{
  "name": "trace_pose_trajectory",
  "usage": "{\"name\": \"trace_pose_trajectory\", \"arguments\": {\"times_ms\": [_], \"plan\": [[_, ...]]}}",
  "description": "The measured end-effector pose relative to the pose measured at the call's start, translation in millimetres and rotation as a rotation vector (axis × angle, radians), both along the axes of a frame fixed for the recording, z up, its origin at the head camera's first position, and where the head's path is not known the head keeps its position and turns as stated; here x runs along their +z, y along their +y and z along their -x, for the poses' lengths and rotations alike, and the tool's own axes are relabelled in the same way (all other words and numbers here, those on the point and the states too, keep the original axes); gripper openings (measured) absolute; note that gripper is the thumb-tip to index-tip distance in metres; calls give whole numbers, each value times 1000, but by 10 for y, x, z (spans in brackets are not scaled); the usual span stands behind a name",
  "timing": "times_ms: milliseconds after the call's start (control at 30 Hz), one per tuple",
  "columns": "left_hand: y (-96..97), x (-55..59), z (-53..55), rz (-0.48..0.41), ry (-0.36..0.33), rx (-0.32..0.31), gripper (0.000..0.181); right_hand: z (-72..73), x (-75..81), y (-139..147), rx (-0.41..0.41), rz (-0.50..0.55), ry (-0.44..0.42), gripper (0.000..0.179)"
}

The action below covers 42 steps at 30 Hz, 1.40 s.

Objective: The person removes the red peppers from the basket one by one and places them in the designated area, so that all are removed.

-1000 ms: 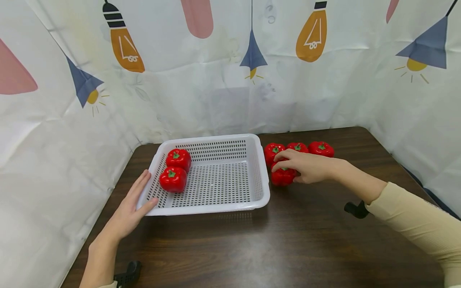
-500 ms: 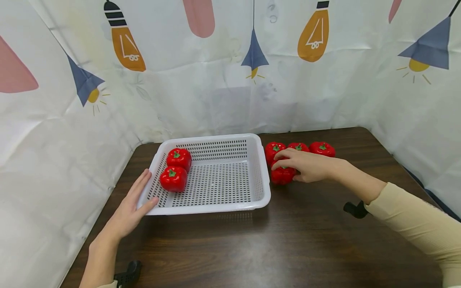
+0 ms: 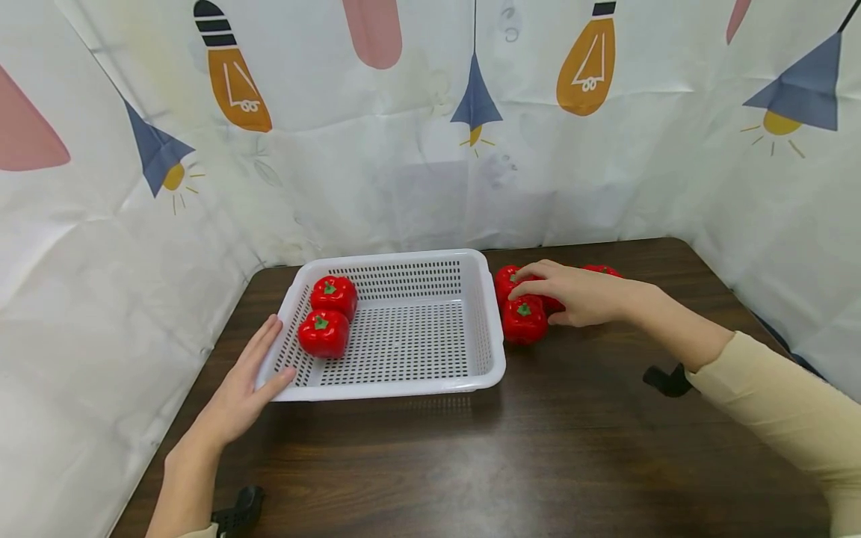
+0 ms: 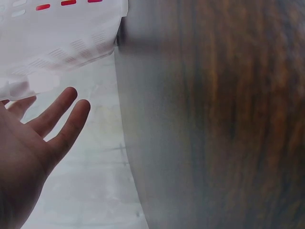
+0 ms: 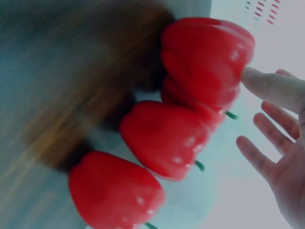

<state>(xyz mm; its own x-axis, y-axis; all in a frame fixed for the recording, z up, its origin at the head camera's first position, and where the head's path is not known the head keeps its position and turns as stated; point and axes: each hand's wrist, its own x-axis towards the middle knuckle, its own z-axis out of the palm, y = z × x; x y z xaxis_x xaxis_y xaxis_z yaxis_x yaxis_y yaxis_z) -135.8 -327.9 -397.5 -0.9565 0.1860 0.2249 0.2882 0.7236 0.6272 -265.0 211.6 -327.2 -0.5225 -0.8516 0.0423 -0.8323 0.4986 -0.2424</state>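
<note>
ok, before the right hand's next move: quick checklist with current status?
1. White perforated plastic basket has room: ok, two glossy red bell peppers at its left end, bare floor to the right.
2. Left hand at the basket's left rim: ok.
3. Right hand over the four loose peppers right of the basket: ok.
4. Right-hand fingers wrapped round a pepper: not ok, they are spread.
5. Right thumb touching a pepper: cannot tell, it overlaps one in the right wrist view.
6. Loose peppers spaced apart: not ok, bunched.
</note>
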Motion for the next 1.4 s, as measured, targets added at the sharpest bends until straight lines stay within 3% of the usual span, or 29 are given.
{"name": "trace_pose_trajectory", "arguments": {"times_ms": [133,533,1033,1400], "plan": [[-5,8,-2,-5,-3,-2,84,38,126,-58,15,1,44,62],[-16,-4,8,-10,-2,-4,84,129,466,-390,16,-26,23,57],[-10,-1,3,3,-20,7,85,259,561,-1007,69,-96,-2,56],[-14,-6,-3,-1,-25,10,85,235,539,-1536,133,-128,-59,54]]}}
